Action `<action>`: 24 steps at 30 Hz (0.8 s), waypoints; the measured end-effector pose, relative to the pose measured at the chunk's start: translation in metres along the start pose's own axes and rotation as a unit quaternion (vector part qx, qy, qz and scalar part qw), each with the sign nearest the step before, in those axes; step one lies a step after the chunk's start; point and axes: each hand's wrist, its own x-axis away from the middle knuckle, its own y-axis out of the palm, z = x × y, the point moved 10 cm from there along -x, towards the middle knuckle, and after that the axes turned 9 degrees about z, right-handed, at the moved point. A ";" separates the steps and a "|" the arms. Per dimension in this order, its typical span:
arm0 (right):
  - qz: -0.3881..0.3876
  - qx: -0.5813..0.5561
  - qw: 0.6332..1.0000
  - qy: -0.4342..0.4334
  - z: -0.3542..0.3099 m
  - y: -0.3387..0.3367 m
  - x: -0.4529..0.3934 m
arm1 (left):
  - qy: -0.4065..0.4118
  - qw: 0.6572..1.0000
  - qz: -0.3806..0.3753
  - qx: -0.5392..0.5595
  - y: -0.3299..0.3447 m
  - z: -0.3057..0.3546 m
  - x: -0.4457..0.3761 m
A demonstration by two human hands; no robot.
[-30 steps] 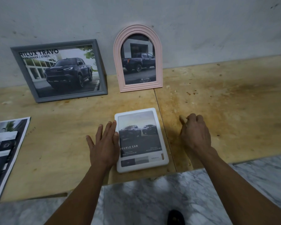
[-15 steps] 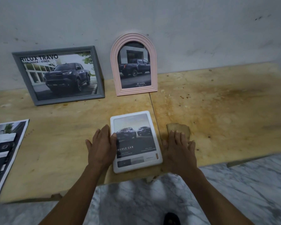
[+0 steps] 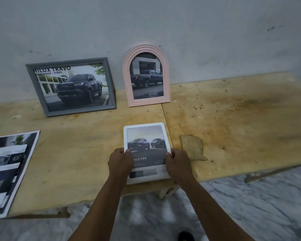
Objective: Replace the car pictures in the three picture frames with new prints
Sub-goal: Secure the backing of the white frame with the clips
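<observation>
On plywood, both hands' fingers clasp the white frame's side edges.

At the near edge of the desk a small frame lies face up, the left hand on its left side and the right hand on its right side. Just right of it lies a flat scrap, perhaps cardboard. Behind, at the back of the desk, an arched frame leans on the wall, with a wide frame to its left, also leaning. Far left, printed sheets lie flat, reaching past the desk's front edge.
</observation>
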 end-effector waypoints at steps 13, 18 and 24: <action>0.014 -0.265 0.947 0.181 -0.053 -0.077 0.063 | -0.089 0.963 -0.089 0.238 -0.073 0.049 0.060; 0.049 -0.290 0.945 0.141 -0.104 -0.130 0.094 | -0.058 0.956 -0.145 0.248 -0.125 0.091 0.096; 0.135 -0.267 0.954 0.033 -0.160 -0.195 0.111 | 0.033 0.958 -0.209 0.196 -0.173 0.144 0.124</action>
